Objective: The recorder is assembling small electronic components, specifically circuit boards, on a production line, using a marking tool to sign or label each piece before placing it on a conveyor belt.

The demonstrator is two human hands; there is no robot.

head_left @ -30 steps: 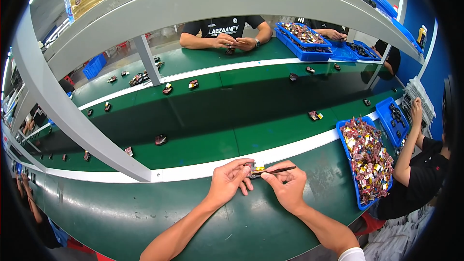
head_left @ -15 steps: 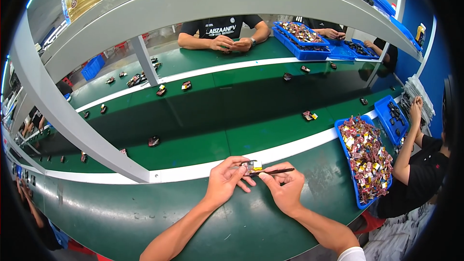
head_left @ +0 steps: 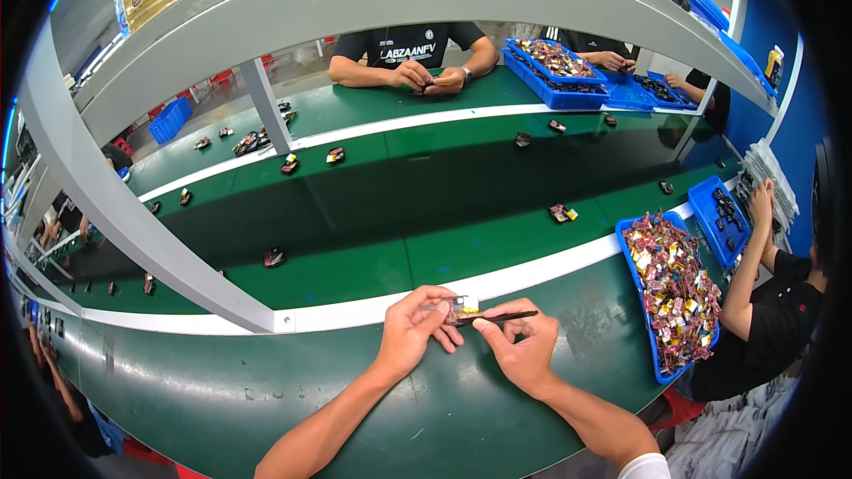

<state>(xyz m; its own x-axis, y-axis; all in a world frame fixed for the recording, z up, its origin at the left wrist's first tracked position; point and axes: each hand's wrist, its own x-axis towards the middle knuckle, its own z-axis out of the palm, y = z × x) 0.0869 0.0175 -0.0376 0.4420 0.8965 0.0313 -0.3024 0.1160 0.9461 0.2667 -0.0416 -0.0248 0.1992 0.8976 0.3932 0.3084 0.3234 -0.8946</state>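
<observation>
Above the near worktop, my left hand (head_left: 410, 328) grips a small circuit-board assembly (head_left: 458, 306) between thumb and fingers. The assembly has a dark reddish part and a yellow-and-white piece. My right hand (head_left: 522, 346) is closed on a thin black tweezer-like tool (head_left: 508, 317), held nearly level. Its left end meets the lower edge of the assembly, and the far end sticks out past my fingers. My two hands are close together, just short of the white rail (head_left: 515, 282). Fingers hide part of the assembly, so its fine details do not show.
A blue tray (head_left: 658, 364) heaped with small wired boards stands right of my hands. Behind it is a blue tray (head_left: 710, 184) of black parts, beside a co-worker's arm (head_left: 750, 257). Small assemblies (head_left: 559, 213) lie on the green conveyor (head_left: 461, 244). A grey post (head_left: 146, 213) rises at left.
The assemblies on the conveyor have shifted slightly left. My hands keep almost the same place and hold. The hands of the person across the belt have moved a little.
</observation>
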